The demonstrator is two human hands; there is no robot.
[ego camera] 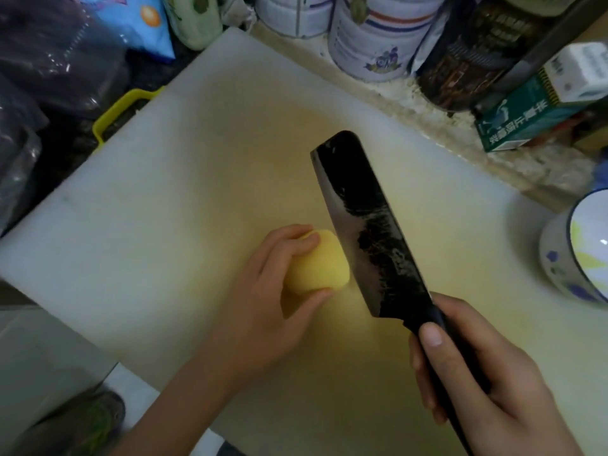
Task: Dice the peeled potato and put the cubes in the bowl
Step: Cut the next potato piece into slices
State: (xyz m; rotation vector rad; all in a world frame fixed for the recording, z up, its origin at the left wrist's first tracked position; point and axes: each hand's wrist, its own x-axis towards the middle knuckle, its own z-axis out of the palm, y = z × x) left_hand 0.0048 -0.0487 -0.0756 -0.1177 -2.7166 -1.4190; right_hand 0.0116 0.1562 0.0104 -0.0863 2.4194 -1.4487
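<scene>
My left hand [263,291] curls its fingers [306,240] round the peeled potato [316,261], holding it on the white cutting board [164,209], which is stained yellow around them. My right hand [477,366] is clamped on a dark cleaver [365,225], its blade just beside the potato. The bowl [572,255] stands to the right of my right fingers. Tins [371,37] and a green box [526,116] crowd beyond; plastic bags [49,60] lie far left.

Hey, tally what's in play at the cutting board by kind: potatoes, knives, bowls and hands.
potato: 1
knife: 1
bowl: 1
hands: 2 (left hand holding the potato, right hand gripping the knife)
Total: 5
</scene>
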